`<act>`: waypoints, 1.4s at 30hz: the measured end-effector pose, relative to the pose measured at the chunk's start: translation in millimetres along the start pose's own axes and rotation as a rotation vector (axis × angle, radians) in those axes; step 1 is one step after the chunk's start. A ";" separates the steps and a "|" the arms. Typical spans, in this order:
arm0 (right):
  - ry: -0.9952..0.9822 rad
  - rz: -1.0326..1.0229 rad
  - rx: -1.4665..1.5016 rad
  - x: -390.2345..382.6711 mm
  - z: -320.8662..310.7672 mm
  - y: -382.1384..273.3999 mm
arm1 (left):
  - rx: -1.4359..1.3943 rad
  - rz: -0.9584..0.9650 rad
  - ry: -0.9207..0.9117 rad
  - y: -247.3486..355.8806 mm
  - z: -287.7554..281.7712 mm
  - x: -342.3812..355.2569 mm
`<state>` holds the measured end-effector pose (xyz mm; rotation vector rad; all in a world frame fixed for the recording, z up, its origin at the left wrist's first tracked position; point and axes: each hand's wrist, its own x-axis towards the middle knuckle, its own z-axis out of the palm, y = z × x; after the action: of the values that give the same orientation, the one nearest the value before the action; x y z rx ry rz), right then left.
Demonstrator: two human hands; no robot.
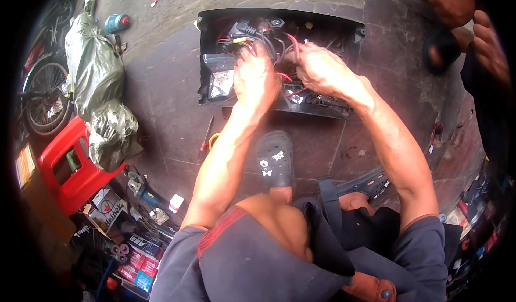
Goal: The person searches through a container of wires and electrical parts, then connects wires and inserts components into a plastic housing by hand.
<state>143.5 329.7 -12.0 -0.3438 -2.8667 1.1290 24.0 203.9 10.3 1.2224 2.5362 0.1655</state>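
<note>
Inside the black box (314, 16), the left hand (256, 77) bends beside the yellow-green lead (240, 40), the right hand (324, 70) curls narrowly by the red cable (295, 44); whether either grip holds firm, I cannot tell. Steadying one while easing the other should avoid strain.

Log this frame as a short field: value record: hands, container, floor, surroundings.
left hand: reaching into the box, fingertips beside a yellowish wire; grip unclear
right hand: in the box, next to a thick red cable; grip hidden
container: open black box on the floor, wires and parts inside
inside, left end: clear plastic bag
floor: screwdriver, left of the left forearm
far left: red plastic seat, bicycle wheel
upper right: part of another person
</note>
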 end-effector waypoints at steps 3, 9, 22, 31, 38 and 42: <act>-0.035 0.121 -0.127 -15.7 4.2 1.7 | -0.158 -0.051 0.020 -21.0 5.4 7.4; -0.223 0.216 -0.362 -37.7 -22.2 -7.5 | -1.354 -0.195 0.066 -68.5 -15.2 -0.5; 0.025 -0.201 -0.398 -25.2 -12.7 -34.8 | -1.564 -0.234 -0.019 -84.6 -18.0 -7.2; -0.025 0.091 -0.740 -42.2 -25.1 15.4 | -1.558 -0.251 -0.028 -81.3 -19.6 -7.4; -0.109 -0.093 -0.462 -25.2 -22.8 -21.3 | -1.554 -0.236 -0.035 -85.7 -17.2 -6.1; -0.171 -0.086 -0.576 -24.6 -11.3 -1.8 | -1.566 -0.217 -0.019 -81.9 -15.4 -4.8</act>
<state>168.4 330.5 -1.5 -0.1387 -3.2723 0.3088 -39.0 149.3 6.3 0.2554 1.5594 1.6150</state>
